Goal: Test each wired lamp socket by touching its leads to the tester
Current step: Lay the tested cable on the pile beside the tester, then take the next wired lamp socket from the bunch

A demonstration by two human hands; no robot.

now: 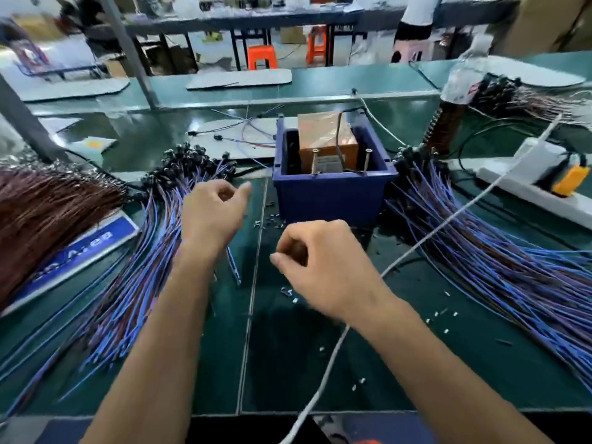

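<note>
Head view. My left hand (213, 213) hovers above the green tabletop (320, 363), beside the left heap of wired lamp sockets (150, 251); its fingers are curled with thumb and forefinger tips apart, and I see nothing held between them. My right hand (323, 267) is lower and nearer to me, fingers curled inward toward the palm; whether a wire or small part lies inside the curl I cannot tell, as motion blur hides it. The two hands are apart, neither touching the other.

The left heap fans out with its black socket heads gathered near the blue bin (333, 193) and its blue and violet leads running toward me. A second heap of wired sockets (499, 261) fans likewise to the right of the bin. The bin stands at the centre of the tabletop, beyond both hands, and holds the tester (326, 136), an orange-brown box; two upright screws (315, 161) stand at its near side, just behind the bin's front wall.

A bundle of brown wires (48, 213) lies at far left, over a blue-and-white sign (83, 251). A white cable (416, 248) runs diagonally from the near edge, under my right forearm, toward a white power strip (528, 190) at right, which carries an orange plug (571, 181). Small pale metal bits (288, 294) are scattered on the tabletop around my right hand. A clear plastic bottle (464, 75) stands behind the right heap
</note>
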